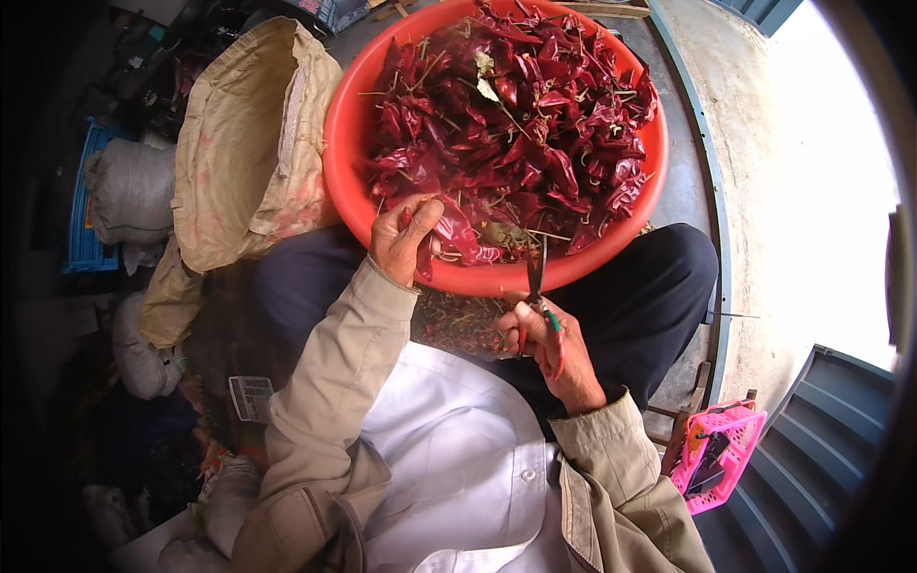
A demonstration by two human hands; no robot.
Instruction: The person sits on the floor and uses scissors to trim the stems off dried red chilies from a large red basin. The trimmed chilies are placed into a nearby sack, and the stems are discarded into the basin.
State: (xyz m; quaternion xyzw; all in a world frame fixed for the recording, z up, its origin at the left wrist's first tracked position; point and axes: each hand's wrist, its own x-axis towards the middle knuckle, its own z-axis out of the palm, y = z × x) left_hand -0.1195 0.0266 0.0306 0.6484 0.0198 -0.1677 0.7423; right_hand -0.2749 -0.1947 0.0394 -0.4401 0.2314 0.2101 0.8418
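Note:
A large red plastic basin heaped with dried red chili peppers rests between my knees. My left hand, at the basin's near left rim, pinches a dried chili pepper between thumb and fingers. Just beyond the near rim, my right hand holds scissors with wrapped red and green handles. Their dark blades point away from me, over the rim, beside a stem in the basin. A pale dry leaf lies on the heap.
An open woven sack stands left of the basin, with stuffed grey bags and a blue crate beyond. Chili scraps lie below the near rim. A calculator lies at lower left, a pink plastic basket at lower right.

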